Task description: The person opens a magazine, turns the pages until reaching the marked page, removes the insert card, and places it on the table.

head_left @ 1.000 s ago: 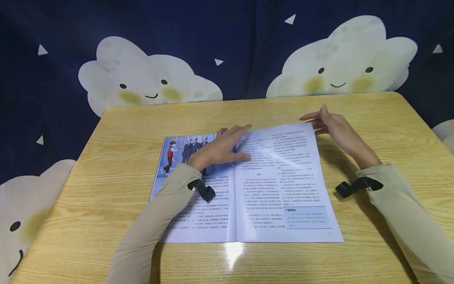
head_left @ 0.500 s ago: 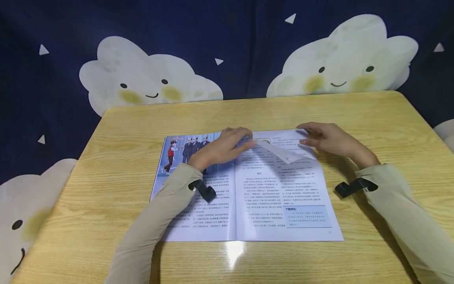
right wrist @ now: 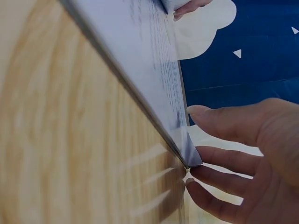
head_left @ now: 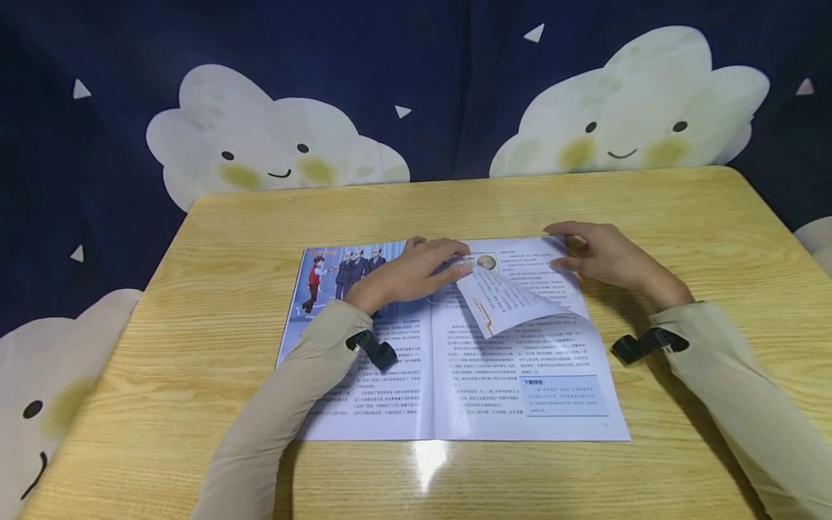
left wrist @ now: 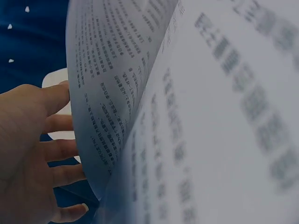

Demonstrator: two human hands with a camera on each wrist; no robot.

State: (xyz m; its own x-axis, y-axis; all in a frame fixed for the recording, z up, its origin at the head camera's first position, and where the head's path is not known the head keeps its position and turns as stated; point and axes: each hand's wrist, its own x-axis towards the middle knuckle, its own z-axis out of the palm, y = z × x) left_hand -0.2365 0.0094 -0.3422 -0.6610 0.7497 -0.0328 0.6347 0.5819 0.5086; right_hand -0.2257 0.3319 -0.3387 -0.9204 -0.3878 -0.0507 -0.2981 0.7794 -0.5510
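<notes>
An open magazine point(head_left: 474, 361) lies on the wooden table, printed text on both sides and a cartoon picture point(head_left: 344, 271) at its upper left. One right-hand page point(head_left: 513, 307) is lifted and curls over toward the left. My left hand point(head_left: 416, 271) pinches this page near its top, beside the spine; the left wrist view shows thumb and fingers at the page's edge point(left wrist: 105, 93). At the magazine's top right corner point(right wrist: 192, 156) is my right hand point(head_left: 604, 256). Its fingers touch the corner from beneath, and the thumb stands apart from them above the sheets.
The light wooden table point(head_left: 663, 217) extends on all sides of the magazine. Behind it hangs a dark blue cloth point(head_left: 448, 65) with smiling clouds and small white triangles. Each wrist wears a black strap point(head_left: 650, 345) over a beige sleeve.
The right hand has let the page go and lowered to the magazine's corner. The left hand has taken hold of that page, whose free corner has swung left and toward me.
</notes>
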